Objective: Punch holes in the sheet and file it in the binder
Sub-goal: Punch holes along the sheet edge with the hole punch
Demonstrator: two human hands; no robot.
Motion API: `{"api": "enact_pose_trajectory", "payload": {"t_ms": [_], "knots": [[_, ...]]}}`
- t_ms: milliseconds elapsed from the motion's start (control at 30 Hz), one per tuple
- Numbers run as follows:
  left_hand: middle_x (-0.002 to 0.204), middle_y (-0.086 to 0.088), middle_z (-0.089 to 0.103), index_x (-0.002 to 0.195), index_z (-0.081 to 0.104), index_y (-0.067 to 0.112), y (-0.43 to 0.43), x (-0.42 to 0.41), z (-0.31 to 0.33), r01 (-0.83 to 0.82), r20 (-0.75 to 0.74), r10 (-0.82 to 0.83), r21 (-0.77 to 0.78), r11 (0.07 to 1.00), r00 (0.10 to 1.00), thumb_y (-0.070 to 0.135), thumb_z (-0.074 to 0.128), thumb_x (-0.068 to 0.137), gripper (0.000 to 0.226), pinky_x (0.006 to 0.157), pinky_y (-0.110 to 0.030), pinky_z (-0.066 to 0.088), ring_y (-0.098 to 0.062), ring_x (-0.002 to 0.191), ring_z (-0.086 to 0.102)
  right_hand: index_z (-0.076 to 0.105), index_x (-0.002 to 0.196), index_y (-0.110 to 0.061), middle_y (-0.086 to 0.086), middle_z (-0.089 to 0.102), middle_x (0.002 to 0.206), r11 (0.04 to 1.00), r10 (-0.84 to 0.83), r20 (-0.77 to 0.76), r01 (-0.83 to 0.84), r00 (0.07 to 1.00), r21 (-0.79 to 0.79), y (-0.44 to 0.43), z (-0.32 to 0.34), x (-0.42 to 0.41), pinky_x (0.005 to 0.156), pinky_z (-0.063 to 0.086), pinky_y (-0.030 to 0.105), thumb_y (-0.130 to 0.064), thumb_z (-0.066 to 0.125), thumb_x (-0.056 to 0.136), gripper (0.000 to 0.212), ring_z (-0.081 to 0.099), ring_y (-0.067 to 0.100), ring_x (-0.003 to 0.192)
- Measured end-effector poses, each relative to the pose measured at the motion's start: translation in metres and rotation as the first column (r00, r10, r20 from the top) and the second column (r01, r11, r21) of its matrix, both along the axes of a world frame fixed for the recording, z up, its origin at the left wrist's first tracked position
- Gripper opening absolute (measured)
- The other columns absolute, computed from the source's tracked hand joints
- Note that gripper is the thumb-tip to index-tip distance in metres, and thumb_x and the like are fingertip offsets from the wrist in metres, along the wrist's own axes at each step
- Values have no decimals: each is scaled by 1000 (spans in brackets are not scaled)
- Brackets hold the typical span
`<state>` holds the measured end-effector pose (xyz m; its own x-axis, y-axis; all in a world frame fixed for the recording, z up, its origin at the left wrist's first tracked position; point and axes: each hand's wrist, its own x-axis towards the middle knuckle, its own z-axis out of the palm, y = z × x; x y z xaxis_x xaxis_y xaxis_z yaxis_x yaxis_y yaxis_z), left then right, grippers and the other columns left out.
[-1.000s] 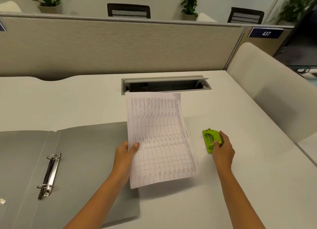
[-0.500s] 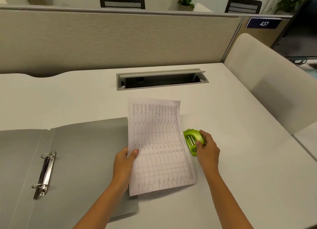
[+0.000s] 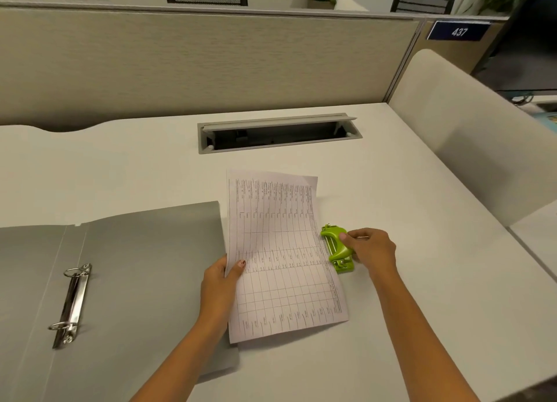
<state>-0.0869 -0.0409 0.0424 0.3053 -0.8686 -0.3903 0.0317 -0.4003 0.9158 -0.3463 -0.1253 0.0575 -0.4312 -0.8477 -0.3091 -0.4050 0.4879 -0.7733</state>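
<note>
Sheet (image 3: 283,251) pinched by L hand (image 3: 221,276), R hand (image 3: 372,249) gripping green punch (image 3: 337,248) at sheet's edge

The sheet (image 3: 280,251) in my left hand (image 3: 221,276) is thin matt paper, printed with a table. The punch (image 3: 336,248) under my right hand (image 3: 372,251) is glossy green plastic with small metal parts. The binder (image 3: 144,266) looks smooth matt grey — its ring mechanism (image 3: 70,305) shiny metal. The desk (image 3: 120,166) is smooth, matt white.
</note>
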Motion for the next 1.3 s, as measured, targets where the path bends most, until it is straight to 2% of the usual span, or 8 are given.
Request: {"api": "enact_pose_trajectory", "payload": {"t_ms": [200,367,633,1067,1300], "knots": [[96,3,72,107,65,21,4,-1,-1,-13,37,14,-13,1000,999,22,55,94,16,80,-42,57,-22,88,69,67,77,-22,8,72,92,999,3,28,-3,1000,33,-1,3,-2,85,56,45,-36,81,69,22,69,29,88],[94,5,72,96,63,31,3,-5,4,-10,53,13,-58,998,999,21,54,95,14,77,-35,56,-17,85,69,68,77,-21,6,72,87,1000,-16,37,16,999,6,3,2,2,84,56,44,-36,80,71,20,69,27,86],[99,5,70,114,64,19,8,-23,3,6,80,-1,-61,998,997,24,54,95,22,82,-39,56,-19,90,67,67,72,-26,1,72,82,1000,-28,52,28,998,-1,6,2,2,84,56,44,-38,80,69,18,69,25,86],[105,-1,72,110,65,17,-3,-12,-2,41,-31,-40,36,999,999,21,56,94,19,87,-47,55,-23,94,69,64,65,-30,2,72,84,1000,-14,31,14,999,-1,6,5,2,82,56,45,-39,80,70,19,69,25,85],[105,-2,72,112,64,16,0,-8,-4,51,-64,-47,53,997,997,18,56,94,20,84,-43,56,-22,94,69,63,61,-28,3,71,80,1000,-8,4,8,1000,8,5,6,3,82,56,45,-38,79,72,21,69,27,83]]}}
